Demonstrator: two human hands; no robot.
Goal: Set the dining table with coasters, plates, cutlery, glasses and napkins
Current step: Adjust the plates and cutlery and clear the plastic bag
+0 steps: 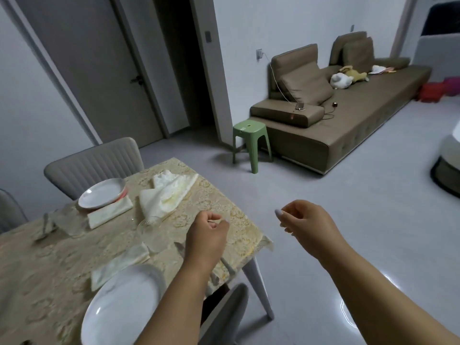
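Note:
The dining table (pixel 49 275) wears a beige patterned cloth. A white plate (pixel 124 302) lies at the near edge on a folded napkin (pixel 119 263), with a clear glass (pixel 151 235) just beyond. A second plate (pixel 102 192) sits at the far side on a pink coaster (pixel 123 194) and another folded napkin (pixel 109 214), with a glass (pixel 72 222) and a fork (pixel 46 226) nearby. Loose white napkins (pixel 164 192) lie in the middle. My left hand (pixel 207 230) hovers over the table's right edge, fingers curled, holding nothing, partly covering cutlery (pixel 180 247). My right hand (pixel 306 220) hangs over the floor, loosely curled.
Grey chairs stand at the far side (pixel 94 160), the left edge (pixel 10 210) and below my left forearm (pixel 224 314). A green stool (pixel 251 143) and a brown sofa (pixel 348 115) stand across the grey floor. A grey door (pixel 99 66) is behind the table.

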